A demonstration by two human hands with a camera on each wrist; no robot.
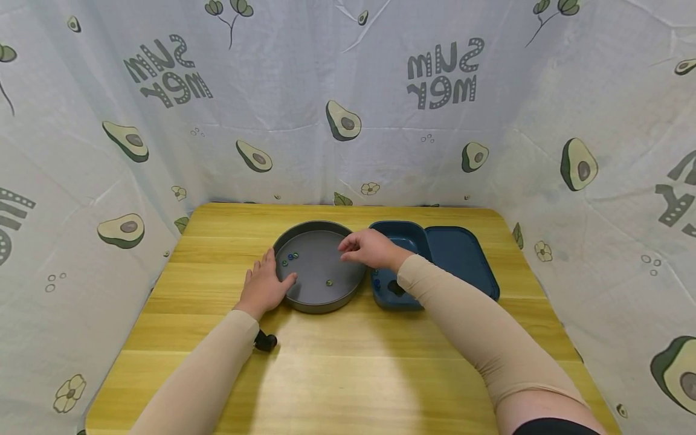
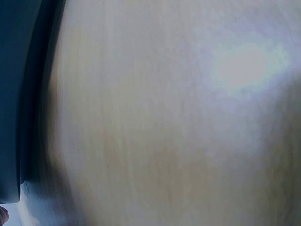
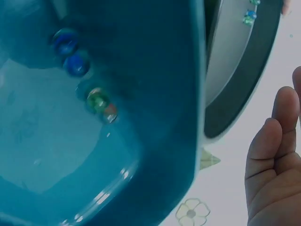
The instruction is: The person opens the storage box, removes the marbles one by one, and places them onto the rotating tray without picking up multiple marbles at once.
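A round grey pan (image 1: 321,290) stands on the table, with several glass marbles (image 1: 290,257) near its left wall and a greenish marble (image 1: 328,283) nearer its front. My left hand (image 1: 263,287) rests at the pan's left rim, fingers straight and thumb over the edge. Over the pan's right rim hovers my right hand (image 1: 370,248), fingers loosely bent, with nothing showing between them. Just right of the pan is a blue box (image 1: 388,299), partly hidden under the right forearm. Blue marbles (image 3: 76,64) and a green marble (image 3: 98,101) lie inside it in the right wrist view.
The box's flat blue lid (image 1: 462,257) lies to its right. A black strap end (image 1: 265,341) sticks out by the left wrist. Behind the wooden table (image 1: 337,374) hangs a white curtain (image 1: 304,78) printed with avocados.
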